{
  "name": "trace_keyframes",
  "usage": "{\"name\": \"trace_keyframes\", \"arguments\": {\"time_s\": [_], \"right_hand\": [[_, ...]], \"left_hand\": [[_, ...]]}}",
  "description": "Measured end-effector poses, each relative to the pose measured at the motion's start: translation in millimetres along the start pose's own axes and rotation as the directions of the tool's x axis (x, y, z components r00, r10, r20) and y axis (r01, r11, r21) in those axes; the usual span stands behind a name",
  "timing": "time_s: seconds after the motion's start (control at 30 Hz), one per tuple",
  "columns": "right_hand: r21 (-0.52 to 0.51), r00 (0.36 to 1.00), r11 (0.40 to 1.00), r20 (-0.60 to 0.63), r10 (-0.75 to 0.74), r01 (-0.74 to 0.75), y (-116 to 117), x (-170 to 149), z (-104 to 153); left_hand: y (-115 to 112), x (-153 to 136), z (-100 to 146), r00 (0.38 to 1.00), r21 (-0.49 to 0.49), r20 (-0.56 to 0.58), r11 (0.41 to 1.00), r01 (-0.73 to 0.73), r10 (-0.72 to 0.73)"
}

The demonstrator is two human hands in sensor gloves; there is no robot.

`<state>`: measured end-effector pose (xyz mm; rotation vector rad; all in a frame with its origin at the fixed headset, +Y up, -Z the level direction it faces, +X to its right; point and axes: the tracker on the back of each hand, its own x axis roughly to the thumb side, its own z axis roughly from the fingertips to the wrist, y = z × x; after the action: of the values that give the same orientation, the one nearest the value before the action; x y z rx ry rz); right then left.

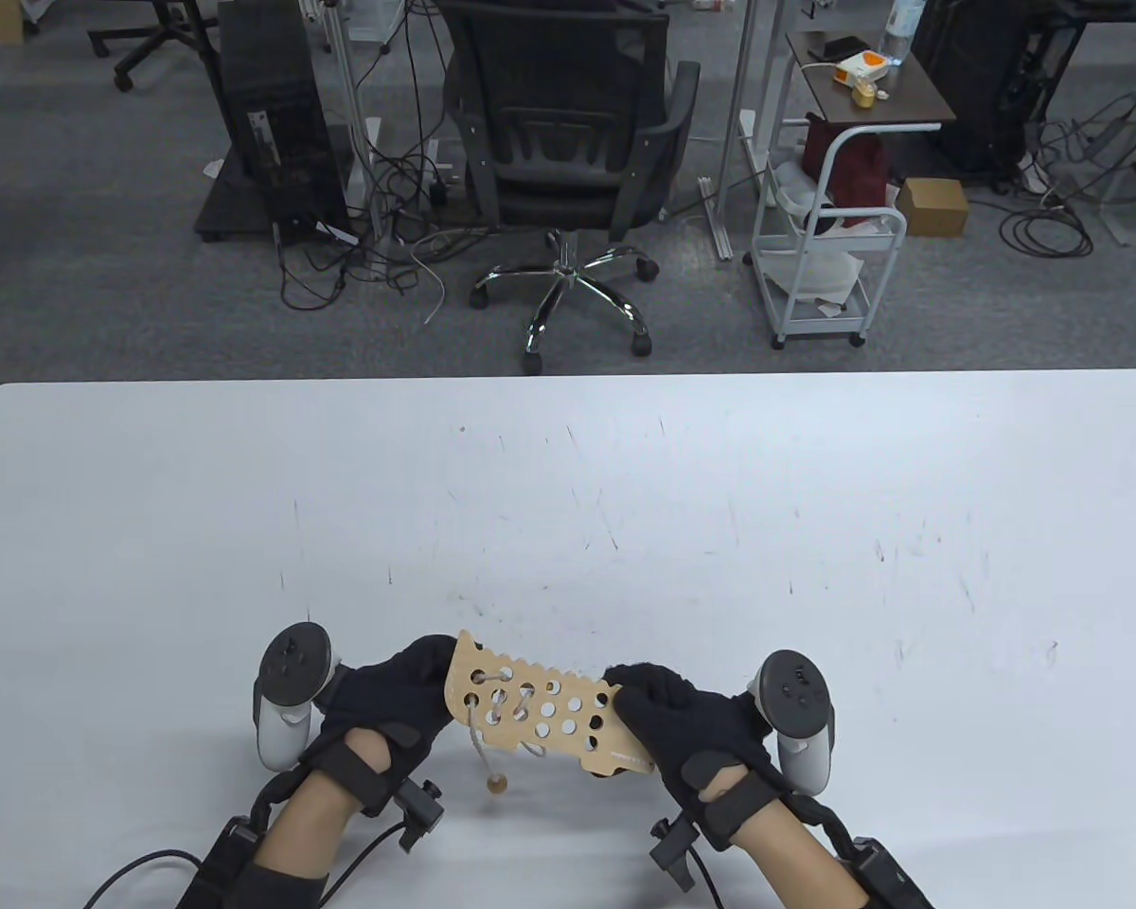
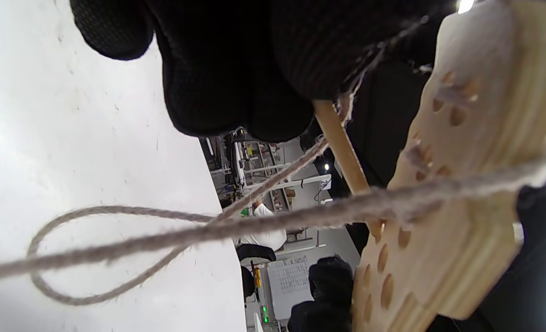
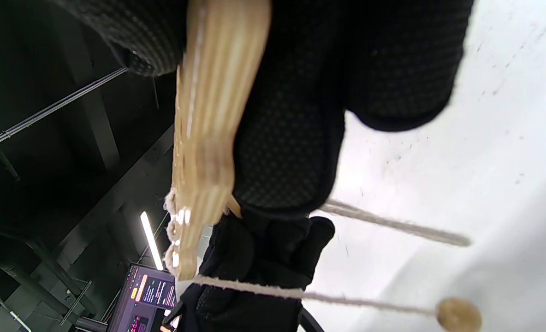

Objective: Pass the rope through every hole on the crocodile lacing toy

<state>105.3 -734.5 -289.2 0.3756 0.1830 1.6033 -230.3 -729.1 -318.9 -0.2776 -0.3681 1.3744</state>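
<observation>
Both hands, left hand and right hand, grip the crocodile board ends, rope laced through only a few holes; next, feed its wooden needle onward.

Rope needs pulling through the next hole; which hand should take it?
Left, probably. The left hand holds the crocodile board at the laced end, nearest the rope. The right hand has its grip on the unlaced end.
</observation>
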Motion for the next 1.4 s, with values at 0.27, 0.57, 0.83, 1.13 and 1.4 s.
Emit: {"name": "trace_keyframes", "arguments": {"time_s": [0.27,0.57,0.83,1.13,1.4], "right_hand": [[0.019,1.000,1.000,0.004,-0.007,0.007,4,0,0],[0.045,0.999,0.998,-0.001,-0.035,0.035,8,0,0],[0.050,1.000,0.998,-0.004,-0.023,0.023,10,1,0],[0.055,1.000,0.998,-0.014,-0.011,0.011,13,-1,-1],[0.032,0.999,0.999,-0.010,0.040,-0.039,12,1,-1]], "left_hand": [[-5,-1,-1,1.000,-0.022,-0.009,1.000,0.019,-0.019],[-8,-2,-1,0.997,-0.018,-0.026,0.997,0.069,-0.070],[-15,1,-1,1.000,-0.061,-0.003,0.998,0.007,-0.007],[-25,3,-2,0.986,-0.146,0.020,0.976,-0.160,0.164],[-33,1,-3,0.952,-0.228,-0.001,0.927,-0.298,0.306]]}}
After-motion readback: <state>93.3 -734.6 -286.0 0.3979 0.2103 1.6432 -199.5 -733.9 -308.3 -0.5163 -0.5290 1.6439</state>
